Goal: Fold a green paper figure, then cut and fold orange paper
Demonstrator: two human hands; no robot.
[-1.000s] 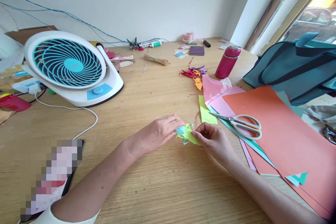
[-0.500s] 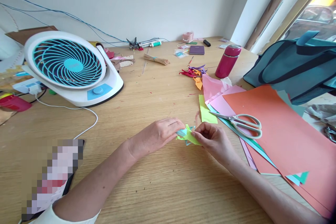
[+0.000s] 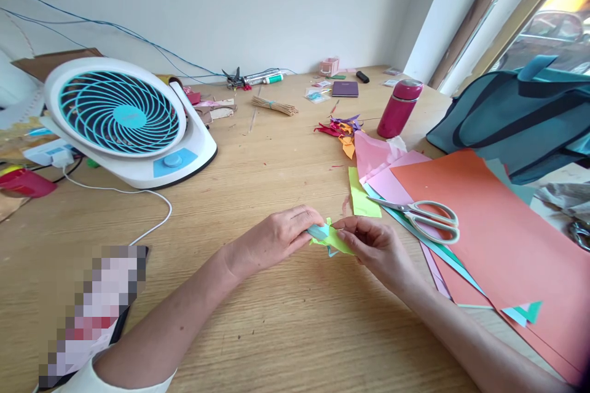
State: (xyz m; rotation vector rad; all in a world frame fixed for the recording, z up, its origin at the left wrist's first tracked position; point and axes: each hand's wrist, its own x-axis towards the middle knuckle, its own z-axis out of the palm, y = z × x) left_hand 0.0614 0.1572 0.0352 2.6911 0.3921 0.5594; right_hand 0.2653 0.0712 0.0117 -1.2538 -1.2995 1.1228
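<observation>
A small folded paper piece [image 3: 330, 238], lime green with light blue showing at its left end, sits between both hands just above the wooden table [image 3: 258, 153]. My left hand [image 3: 281, 234] pinches its left, blue end with closed fingers. My right hand [image 3: 375, 245] pinches its right, green side, fingers curled. White-handled scissors [image 3: 426, 218] lie closed on coloured sheets just right of my right hand.
A stack of paper sheets, orange [image 3: 498, 239] on top of pink and teal, covers the right side. A white and teal desk fan [image 3: 124, 123] stands at the left with its cable. A magenta bottle [image 3: 399, 108], paper scraps [image 3: 341, 130], a teal bag [image 3: 520, 116] and a phone [image 3: 92, 313] lie around.
My hands have drawn slightly closer together on the folded paper, with the right fingers shifting left over the green part. Nothing else moved.
</observation>
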